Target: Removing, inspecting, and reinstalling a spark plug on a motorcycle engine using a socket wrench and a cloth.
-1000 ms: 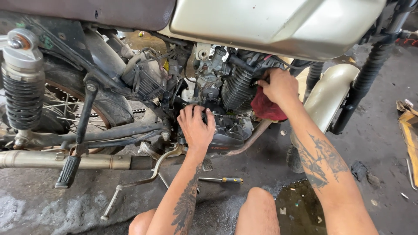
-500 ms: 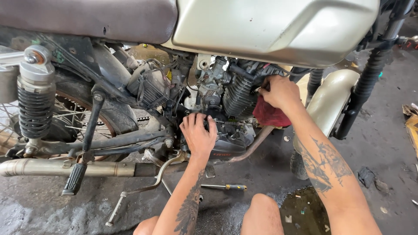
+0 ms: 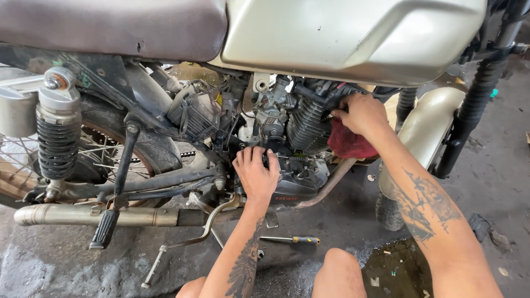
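A motorcycle stands side-on, its dark engine (image 3: 301,129) exposed below a pale gold fuel tank (image 3: 353,36) and brown seat (image 3: 105,25). My left hand (image 3: 255,174) lies flat against the lower engine case, fingers spread and bent over its top edge. My right hand (image 3: 360,113) presses a red rag (image 3: 349,144) against the finned cylinder at the engine's front, fingertips on the fins. Both forearms are tattooed.
A screwdriver (image 3: 291,239) with a yellow-black handle lies on the concrete under the engine. The exhaust pipe (image 3: 94,215), footpeg (image 3: 104,229), kick lever (image 3: 212,218) and rear shock (image 3: 57,129) are at left. An oily puddle (image 3: 395,265) sits beside my knee (image 3: 339,270). Front fork (image 3: 475,94) at right.
The view has shifted slightly, with the motorcycle lower in frame. Both hands stay on the engine; the right keeps pressing the red rag against the cylinder.
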